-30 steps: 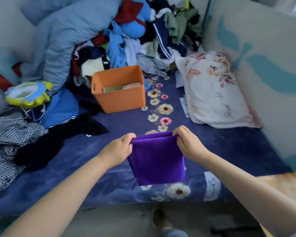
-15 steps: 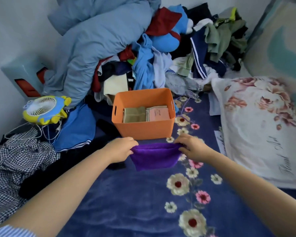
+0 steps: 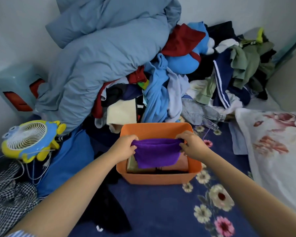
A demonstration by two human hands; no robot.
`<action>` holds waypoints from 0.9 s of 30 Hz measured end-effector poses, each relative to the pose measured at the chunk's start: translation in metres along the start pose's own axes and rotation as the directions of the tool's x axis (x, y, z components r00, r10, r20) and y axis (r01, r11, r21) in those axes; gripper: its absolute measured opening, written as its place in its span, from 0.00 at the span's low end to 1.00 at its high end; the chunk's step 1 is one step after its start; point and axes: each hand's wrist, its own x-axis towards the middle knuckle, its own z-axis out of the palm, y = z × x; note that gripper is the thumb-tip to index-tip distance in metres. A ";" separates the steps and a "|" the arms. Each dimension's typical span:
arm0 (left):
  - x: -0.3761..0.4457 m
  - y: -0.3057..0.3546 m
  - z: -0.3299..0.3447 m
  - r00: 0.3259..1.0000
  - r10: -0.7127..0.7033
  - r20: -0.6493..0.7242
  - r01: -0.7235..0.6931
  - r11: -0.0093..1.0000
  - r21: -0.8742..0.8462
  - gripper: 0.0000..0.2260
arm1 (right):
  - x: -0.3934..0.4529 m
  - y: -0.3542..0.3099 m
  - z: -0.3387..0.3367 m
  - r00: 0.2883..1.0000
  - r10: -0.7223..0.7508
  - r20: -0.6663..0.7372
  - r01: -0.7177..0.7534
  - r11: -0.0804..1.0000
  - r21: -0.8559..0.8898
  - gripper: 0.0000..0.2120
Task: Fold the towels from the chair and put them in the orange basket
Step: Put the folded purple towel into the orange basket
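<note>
A folded purple towel point(image 3: 155, 153) hangs over the open top of the orange basket point(image 3: 158, 179), which stands on the dark blue flowered bedspread point(image 3: 161, 211). My left hand point(image 3: 125, 147) pinches the towel's upper left corner and my right hand point(image 3: 193, 145) pinches its upper right corner. Beneath the towel, inside the basket, lie an olive folded towel point(image 3: 132, 165) on the left and a pinkish folded towel point(image 3: 183, 162) on the right. The chair is out of view.
A big pile of clothes point(image 3: 186, 79) and a grey-blue duvet point(image 3: 101, 53) rise behind the basket. A yellow and blue toy fan point(image 3: 28, 140) with cords sits at the left, beside checked cloth point(image 3: 5, 202). A flowered pillow point(image 3: 277, 151) lies at the right.
Both hands carried the purple towel forward from in front of the basket to above its opening. The view moved closer to the basket.
</note>
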 end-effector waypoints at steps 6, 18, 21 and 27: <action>0.095 -0.050 -0.004 0.997 -0.076 -0.028 0.077 0.996 0.049 0.09 | 0.114 0.016 0.028 1.000 -0.010 0.009 0.010 1.000 0.022 0.13; 0.149 -0.144 0.076 0.983 -0.027 0.181 -0.028 0.956 0.292 0.08 | 0.154 0.085 0.161 0.990 -0.046 0.135 0.030 0.992 0.119 0.15; 0.148 -0.141 0.109 0.895 -0.222 0.387 -0.041 0.823 0.567 0.13 | 0.146 0.098 0.208 0.897 -0.025 0.441 0.025 1.000 0.005 0.17; 0.153 -0.139 0.161 0.743 -0.493 0.452 0.071 0.730 0.680 0.16 | 0.155 0.098 0.227 0.758 0.036 0.652 0.060 0.991 -0.124 0.14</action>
